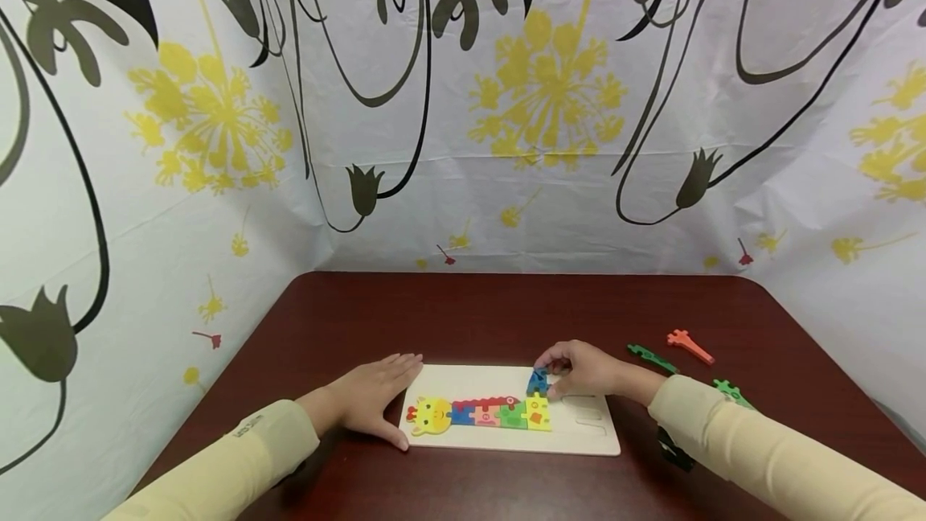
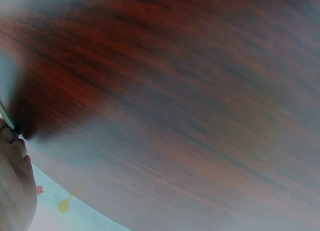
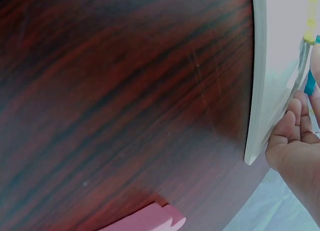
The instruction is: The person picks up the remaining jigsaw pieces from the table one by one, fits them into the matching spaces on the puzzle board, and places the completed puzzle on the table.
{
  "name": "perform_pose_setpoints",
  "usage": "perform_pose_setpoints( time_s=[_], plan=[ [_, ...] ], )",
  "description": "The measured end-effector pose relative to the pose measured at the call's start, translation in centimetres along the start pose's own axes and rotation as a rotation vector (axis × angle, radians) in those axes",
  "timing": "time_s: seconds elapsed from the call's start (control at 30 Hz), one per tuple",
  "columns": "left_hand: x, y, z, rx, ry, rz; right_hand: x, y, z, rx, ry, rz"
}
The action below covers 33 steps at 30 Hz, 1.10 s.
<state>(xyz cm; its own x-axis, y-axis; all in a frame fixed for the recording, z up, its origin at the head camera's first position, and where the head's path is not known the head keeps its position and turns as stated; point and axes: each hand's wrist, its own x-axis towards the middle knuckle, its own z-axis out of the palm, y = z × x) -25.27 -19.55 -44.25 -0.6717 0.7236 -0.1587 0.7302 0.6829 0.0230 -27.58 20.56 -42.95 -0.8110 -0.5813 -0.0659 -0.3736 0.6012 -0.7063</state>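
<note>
A cream puzzle board (image 1: pixel 579 436) lies on the table, with a giraffe puzzle in it: a yellow head (image 1: pixel 432 416) on the left, then blue, pink, green and yellow pieces in a row. My left hand (image 1: pixel 372 396) rests at the board's left edge, fingers straight and thumb spread apart. At the left border of the left wrist view, part of this hand (image 2: pixel 16 186) shows beside the board's edge. My right hand (image 1: pixel 587 370) pinches a blue puzzle piece (image 1: pixel 538 382) just above the yellow body piece (image 1: pixel 538 413). In the right wrist view the blue piece (image 3: pixel 310 83) is partly hidden by fingers.
Right of the board lie loose puzzle pieces: a dark green one (image 1: pixel 653 357), an orange one (image 1: pixel 690 346) and a light green one (image 1: pixel 732 393) partly behind the right sleeve. The dark wood table (image 1: pixel 470 316) ends at a white cloth (image 1: pixel 405 248) with a flower print.
</note>
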Motion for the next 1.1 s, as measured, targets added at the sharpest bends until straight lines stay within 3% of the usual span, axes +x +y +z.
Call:
perform_pose_setpoints(
  time_s=[1.1],
  plan=[
    [-0.14, -0.04, 0.03, -0.015, 0.001, -0.006, 0.16, 0.42, 0.52, -0.043, 0.018, -0.033]
  ],
)
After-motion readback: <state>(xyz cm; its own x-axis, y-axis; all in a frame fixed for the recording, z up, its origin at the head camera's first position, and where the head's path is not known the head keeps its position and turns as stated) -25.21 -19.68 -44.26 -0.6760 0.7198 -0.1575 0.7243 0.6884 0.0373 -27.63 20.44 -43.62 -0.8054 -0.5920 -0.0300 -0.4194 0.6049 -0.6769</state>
